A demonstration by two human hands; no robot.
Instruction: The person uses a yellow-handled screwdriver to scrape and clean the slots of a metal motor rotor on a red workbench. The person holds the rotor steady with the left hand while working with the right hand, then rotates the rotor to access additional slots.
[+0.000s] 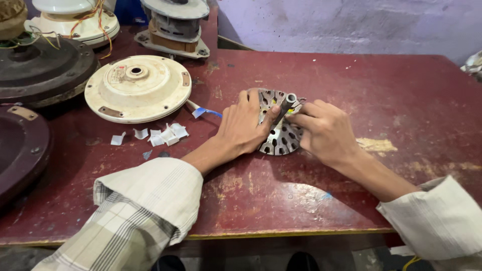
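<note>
Head view, work in hand: both hands on a round slotted metal core (279, 136), lying flat on the red table (401, 100), a bit right of centre. A grey steel shaft (286, 105) stands up out of its middle, tilted slightly.

Left hand (244, 125): palm down over the left half of the core, fingers spread & lightly curled, thumb pressed vs the shaft side. Not clenched; it pins the core to the table rather than wrapping it.

Right hand (325, 131): fingers curled in, tips pinching at the shaft base/right rim of the core. Closed grip on the shaft seems likely, but fingertips are partly hidden, so exact contact can't be told.

How to do it well (judgement): keep the left palm flat & heavy so the core doesn't spin or slide on the worn tabletop; keep the pull or twist on the shaft in line w/ its axis, not sideways, since it already leans. Fingers clear of the slot edges – they look sharp.

Nearby: cream fan motor cover (137, 88) just left of the left hand, apart from it. White paper scraps (160, 134) betw. cover & forearm. Blue-tipped strip (203, 111) near the cover edge. Dark brown housing (42, 68) far left; another motor stack (173, 25) at the back.

Sleeves: checked, light fabric, both arms.
</note>
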